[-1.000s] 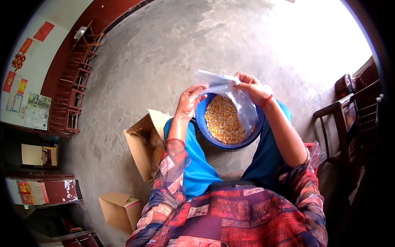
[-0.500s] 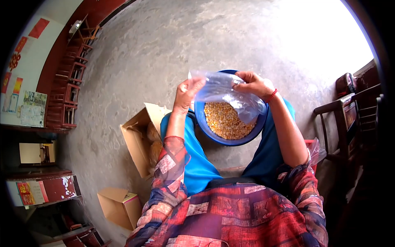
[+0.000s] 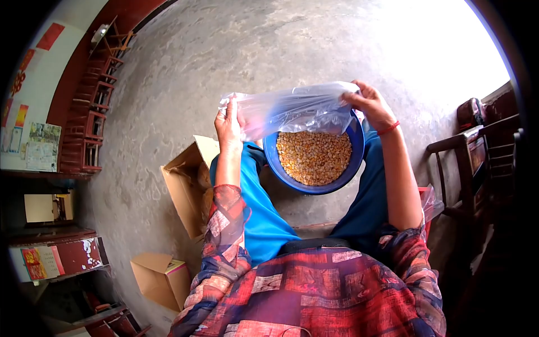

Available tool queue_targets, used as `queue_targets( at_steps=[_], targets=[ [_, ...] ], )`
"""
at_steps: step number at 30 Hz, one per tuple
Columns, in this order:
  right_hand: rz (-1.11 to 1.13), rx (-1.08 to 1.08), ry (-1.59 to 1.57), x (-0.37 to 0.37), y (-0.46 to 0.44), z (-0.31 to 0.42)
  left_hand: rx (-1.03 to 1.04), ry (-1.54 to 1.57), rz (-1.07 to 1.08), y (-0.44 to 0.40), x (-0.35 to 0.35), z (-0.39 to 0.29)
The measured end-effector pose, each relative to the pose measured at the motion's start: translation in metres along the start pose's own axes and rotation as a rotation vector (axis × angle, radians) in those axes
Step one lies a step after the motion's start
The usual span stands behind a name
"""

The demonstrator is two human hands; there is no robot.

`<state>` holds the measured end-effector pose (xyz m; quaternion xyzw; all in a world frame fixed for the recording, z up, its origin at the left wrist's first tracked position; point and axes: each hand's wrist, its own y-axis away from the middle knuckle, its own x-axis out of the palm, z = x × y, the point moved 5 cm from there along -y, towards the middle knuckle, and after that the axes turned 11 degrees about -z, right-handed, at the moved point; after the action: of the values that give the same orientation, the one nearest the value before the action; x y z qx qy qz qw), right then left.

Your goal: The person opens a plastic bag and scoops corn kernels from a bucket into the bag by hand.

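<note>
A clear plastic bag (image 3: 297, 106) is stretched sideways between my two hands, above the far part of a blue basin (image 3: 323, 191). My left hand (image 3: 229, 124) pinches the bag's left end, out past the basin's rim. At the other end, my right hand (image 3: 371, 105) grips the bag between thumb and fingers. Yellow and white corn kernels (image 3: 314, 157) lie in the basin, which sits between my knees. The bag covers the basin's far rim, and I see no kernels inside the bag.
An open cardboard box (image 3: 185, 188) with bagged contents stands by my left leg, and a smaller open box (image 3: 163, 281) is nearer. Wooden chairs (image 3: 92, 126) line the left wall. A dark wooden chair (image 3: 469, 168) stands on the right, near a red container with plastic (image 3: 429, 205).
My hands have moved apart, the left one leftward and the right one slightly right and up. The bag is now pulled wide and no longer hangs over the kernels' right side.
</note>
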<state>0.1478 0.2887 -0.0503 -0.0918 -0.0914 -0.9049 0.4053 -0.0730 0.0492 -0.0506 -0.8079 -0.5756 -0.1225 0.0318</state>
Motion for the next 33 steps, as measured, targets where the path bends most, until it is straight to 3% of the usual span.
queue_targets(
  at_steps=[2, 5, 7, 9, 11, 12, 13, 17, 18, 19, 26, 29, 31, 33],
  targets=[
    [0.065, -0.016, -0.361, 0.004, 0.001, 0.011, 0.04, -0.018, -0.052, 0.0, 0.0, 0.004],
    [0.17, 0.008, -0.363, 0.027, 0.015, 0.03, 0.012, 0.002, -0.05, 0.002, -0.001, 0.008],
    [0.157, 0.054, -0.016, 0.026, 0.008, 0.005, -0.023, 0.067, -0.077, 0.0, -0.003, 0.008],
    [0.104, 0.067, 0.122, 0.019, 0.004, -0.003, -0.094, 0.197, -0.133, -0.003, -0.007, 0.01],
    [-0.031, 0.113, -0.028, 0.006, 0.001, -0.003, -0.079, 0.156, -0.133, -0.001, -0.006, 0.005],
    [-0.137, 0.06, -0.251, 0.0, 0.001, 0.0, -0.062, 0.136, -0.147, -0.005, -0.009, 0.008],
    [-0.043, 0.028, -0.46, 0.003, 0.004, 0.015, -0.046, 0.115, -0.161, -0.008, -0.012, 0.009],
    [0.022, 0.058, -0.013, 0.009, 0.008, 0.007, -0.061, 0.188, -0.133, -0.011, -0.014, 0.01],
    [0.161, 0.14, 0.033, 0.008, 0.008, 0.0, -0.084, 0.207, -0.152, -0.011, -0.016, 0.01],
    [0.155, 0.13, -0.011, 0.012, 0.009, 0.001, -0.108, 0.226, -0.171, -0.009, -0.016, 0.007],
    [-0.121, 0.114, -0.082, -0.013, -0.004, -0.011, -0.003, 0.12, -0.126, -0.004, -0.009, -0.002],
    [-0.163, 0.155, -0.131, -0.009, -0.003, -0.013, -0.015, 0.195, -0.117, -0.003, -0.008, -0.004],
    [-0.305, 0.097, -0.241, -0.008, 0.003, -0.002, -0.146, 0.028, -0.139, -0.002, -0.012, 0.003],
    [-0.225, 0.024, -0.22, -0.008, 0.001, 0.002, -0.161, 0.035, -0.124, -0.001, -0.011, 0.005]
  ],
)
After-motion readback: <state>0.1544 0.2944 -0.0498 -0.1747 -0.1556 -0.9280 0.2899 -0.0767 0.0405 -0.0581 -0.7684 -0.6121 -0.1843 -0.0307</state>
